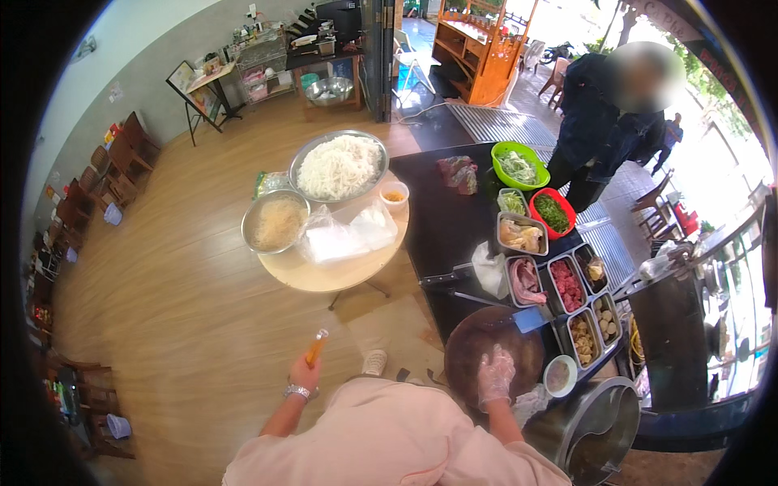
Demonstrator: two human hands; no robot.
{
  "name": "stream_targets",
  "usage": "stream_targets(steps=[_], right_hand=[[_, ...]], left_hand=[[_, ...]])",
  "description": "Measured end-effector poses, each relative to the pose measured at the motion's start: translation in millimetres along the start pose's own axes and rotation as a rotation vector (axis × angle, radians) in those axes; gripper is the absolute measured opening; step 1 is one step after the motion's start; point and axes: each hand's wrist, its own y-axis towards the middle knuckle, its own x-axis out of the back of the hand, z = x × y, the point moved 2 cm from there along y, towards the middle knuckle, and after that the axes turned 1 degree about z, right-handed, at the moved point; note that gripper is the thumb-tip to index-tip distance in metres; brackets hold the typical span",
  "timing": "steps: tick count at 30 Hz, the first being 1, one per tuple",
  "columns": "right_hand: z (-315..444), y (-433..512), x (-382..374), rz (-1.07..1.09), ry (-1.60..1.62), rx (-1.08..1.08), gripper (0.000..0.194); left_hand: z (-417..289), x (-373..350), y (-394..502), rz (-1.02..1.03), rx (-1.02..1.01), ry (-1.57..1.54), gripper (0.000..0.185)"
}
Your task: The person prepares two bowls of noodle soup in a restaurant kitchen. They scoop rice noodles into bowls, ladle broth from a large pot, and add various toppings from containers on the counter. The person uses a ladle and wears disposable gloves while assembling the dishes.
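My left hand (302, 372), bare with a bracelet at the wrist, grips a small orange-handled tool (314, 352) out over the floor. Its pale, shiny tip points away from me; the exact kind is unclear. A clear plastic glove covers my right hand (496, 372), which lies over a round wooden chopping block (465, 346) with its fingers extended and nothing visible in them. At the block's far right edge is the broad blade of a cleaver (530, 319). Just right of that hand, a crumpled plastic bag (530, 404) lies by a small bowl (560, 376).
Metal trays of raw beef (566, 283), meatballs (605, 319) and other meat line the dark counter (434, 219). A knife (440, 278) lies there. A large metal pot (632, 419) stands at right. A round table (322, 276) bears noodles (340, 165). Beyond the counter stands a person (586, 115).
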Motion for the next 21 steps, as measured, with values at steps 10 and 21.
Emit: stream_targets(steps=[10, 21], right_hand=[[-13, 5, -53, -0.156, -0.007, -0.026, 0.063], [-10, 1, -48, -0.245, 0.022, -0.039, 0.057]], left_hand=[[148, -41, -60, 0.259, 0.345, 0.157, 0.037], [177, -39, -18, 0.293, 0.374, 0.163, 0.040]])
